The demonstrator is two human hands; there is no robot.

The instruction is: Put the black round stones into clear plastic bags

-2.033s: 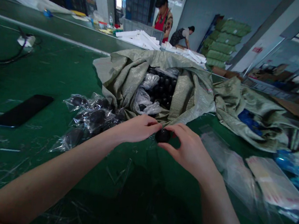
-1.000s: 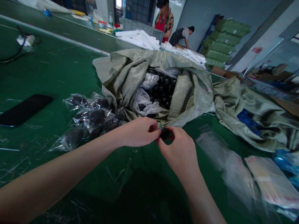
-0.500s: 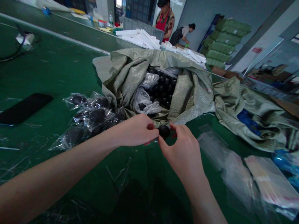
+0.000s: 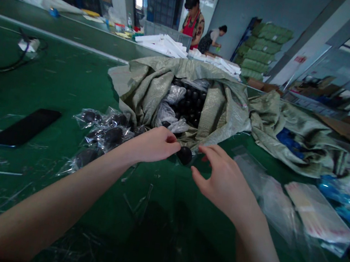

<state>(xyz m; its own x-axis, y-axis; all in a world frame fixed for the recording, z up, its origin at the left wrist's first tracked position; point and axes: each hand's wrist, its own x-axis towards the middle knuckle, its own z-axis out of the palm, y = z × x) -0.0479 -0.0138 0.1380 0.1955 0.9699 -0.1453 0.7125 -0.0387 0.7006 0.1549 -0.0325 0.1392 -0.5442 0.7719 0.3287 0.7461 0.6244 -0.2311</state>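
Observation:
My left hand (image 4: 155, 146) is closed in a pinch at the edge of what looks like a small clear plastic bag. A round black ball (image 4: 185, 155) hangs beside its fingertips, seemingly inside that bag. Just right of the ball, my right hand (image 4: 220, 178) is open, thumb and fingers apart, holding nothing. Behind both hands lies an open woven sack (image 4: 226, 107) with many similar black balls (image 4: 193, 101) and crumpled clear plastic inside. Left of my left hand is a pile of bagged black balls (image 4: 113, 135).
Clear flat bags (image 4: 316, 209) lie in stacks at the right, near a second woven sack (image 4: 307, 152). A dark phone-like slab (image 4: 25, 127) and plastic scraps lie on the green table (image 4: 82, 76). Two people stand beyond white pieces (image 4: 163, 44) at the back.
My right hand has let go of the ball and opened, moving slightly right. The ball has shifted a little left and down, along with my left hand's pinch.

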